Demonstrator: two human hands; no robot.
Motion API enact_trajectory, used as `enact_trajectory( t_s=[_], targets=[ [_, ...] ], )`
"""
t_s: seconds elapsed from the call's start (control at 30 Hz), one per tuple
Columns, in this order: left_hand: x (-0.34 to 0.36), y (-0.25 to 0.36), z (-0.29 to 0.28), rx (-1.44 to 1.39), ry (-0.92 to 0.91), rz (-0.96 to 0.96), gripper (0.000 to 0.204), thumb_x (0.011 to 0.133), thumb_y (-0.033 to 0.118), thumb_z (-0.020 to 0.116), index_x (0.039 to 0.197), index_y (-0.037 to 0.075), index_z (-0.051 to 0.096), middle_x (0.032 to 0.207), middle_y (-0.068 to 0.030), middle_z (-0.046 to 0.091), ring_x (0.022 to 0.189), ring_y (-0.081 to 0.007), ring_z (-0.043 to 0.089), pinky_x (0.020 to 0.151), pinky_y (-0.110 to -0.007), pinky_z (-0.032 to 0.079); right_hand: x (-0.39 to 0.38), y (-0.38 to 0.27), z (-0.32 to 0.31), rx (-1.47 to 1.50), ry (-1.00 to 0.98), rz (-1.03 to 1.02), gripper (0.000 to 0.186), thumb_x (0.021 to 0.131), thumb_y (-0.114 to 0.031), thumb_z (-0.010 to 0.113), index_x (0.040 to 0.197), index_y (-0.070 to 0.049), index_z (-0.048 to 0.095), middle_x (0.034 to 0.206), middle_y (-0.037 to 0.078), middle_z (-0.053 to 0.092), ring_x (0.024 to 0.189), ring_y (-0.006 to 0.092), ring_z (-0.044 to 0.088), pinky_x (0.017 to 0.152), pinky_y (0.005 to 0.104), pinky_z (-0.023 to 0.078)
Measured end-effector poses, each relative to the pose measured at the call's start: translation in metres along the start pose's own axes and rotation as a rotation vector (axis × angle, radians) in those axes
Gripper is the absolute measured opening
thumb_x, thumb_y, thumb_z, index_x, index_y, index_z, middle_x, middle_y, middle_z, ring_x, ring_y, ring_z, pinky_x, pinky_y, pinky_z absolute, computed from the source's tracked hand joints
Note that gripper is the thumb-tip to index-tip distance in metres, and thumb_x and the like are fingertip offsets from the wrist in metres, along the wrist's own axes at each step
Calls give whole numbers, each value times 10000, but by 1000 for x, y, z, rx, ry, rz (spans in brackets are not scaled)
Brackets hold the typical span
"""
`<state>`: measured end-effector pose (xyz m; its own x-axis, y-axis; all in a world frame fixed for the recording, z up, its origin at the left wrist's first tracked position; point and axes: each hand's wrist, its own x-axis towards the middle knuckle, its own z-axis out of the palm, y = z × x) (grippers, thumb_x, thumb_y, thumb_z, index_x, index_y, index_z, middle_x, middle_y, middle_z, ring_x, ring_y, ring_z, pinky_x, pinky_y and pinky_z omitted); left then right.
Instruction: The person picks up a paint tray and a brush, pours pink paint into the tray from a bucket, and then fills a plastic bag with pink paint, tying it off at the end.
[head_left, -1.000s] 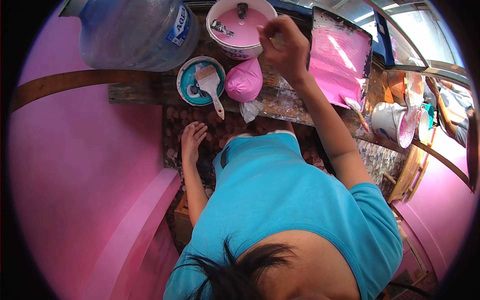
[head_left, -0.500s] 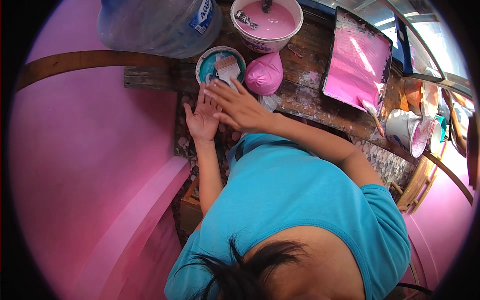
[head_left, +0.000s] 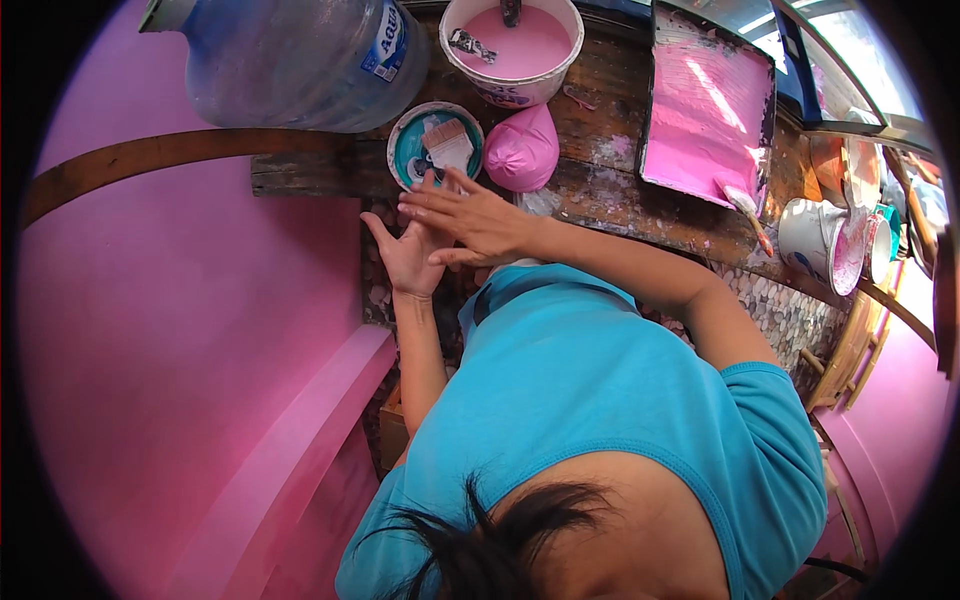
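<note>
My left hand (head_left: 408, 258) is held palm up with its thumb spread out to the side, and nothing lies in it. Across its fingers rests my right hand (head_left: 478, 222), palm down, its fingers stretched out and touching the left ones. Just beyond the fingertips stands a small round tub (head_left: 400, 150) with a teal inside, and a wide flat paintbrush (head_left: 449, 146) lies in it. A tied pink plastic bag (head_left: 522, 150), full and rounded, sits to the right of the tub.
A white bucket of pink paint (head_left: 520, 45) and a large clear water jug (head_left: 290, 70) stand on the wooden bench (head_left: 600, 175). Farther right lie a paint tray (head_left: 705, 120), a small brush (head_left: 745, 215) and a tipped white pail (head_left: 808, 240). A pink wall (head_left: 180, 330) rises at the left.
My right hand has slid a little over the left one and now covers more of its palm and fingers. The whole view has shifted slightly.
</note>
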<state>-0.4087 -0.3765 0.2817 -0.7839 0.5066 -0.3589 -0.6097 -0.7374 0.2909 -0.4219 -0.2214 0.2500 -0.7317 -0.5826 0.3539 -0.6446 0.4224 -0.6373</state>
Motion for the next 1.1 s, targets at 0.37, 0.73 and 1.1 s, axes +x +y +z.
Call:
enact_trajectory(
  t_s=[0.37,0.73,1.1],
  targets=[
    [-1,-1,-6,-41,-100,110,691,941,551,315,1412,46,289,1472,-124,277,1328,-234,315,1043,-397,300,-3,16,-2,63,115,265,401,889,-256,542,1223,-36,510,1200,170,527,1120,340,506,897,420,439],
    [-37,26,-100,2299,679,215,613,763,124,707,1307,71,431,1250,-199,516,1239,-354,429,1050,-421,324,6,20,-27,-129,158,140,595,647,-47,684,1220,-42,523,1391,264,314,1218,398,411,998,422,363],
    [-124,-28,-146,2117,422,-827,750,684,291,766,1334,134,426,1295,-157,495,1185,-331,487,967,-422,405,-251,-14,-223,-780,105,1008,696,610,-426,790,1171,-104,534,1051,104,539,1011,280,503,869,401,363]
  ],
)
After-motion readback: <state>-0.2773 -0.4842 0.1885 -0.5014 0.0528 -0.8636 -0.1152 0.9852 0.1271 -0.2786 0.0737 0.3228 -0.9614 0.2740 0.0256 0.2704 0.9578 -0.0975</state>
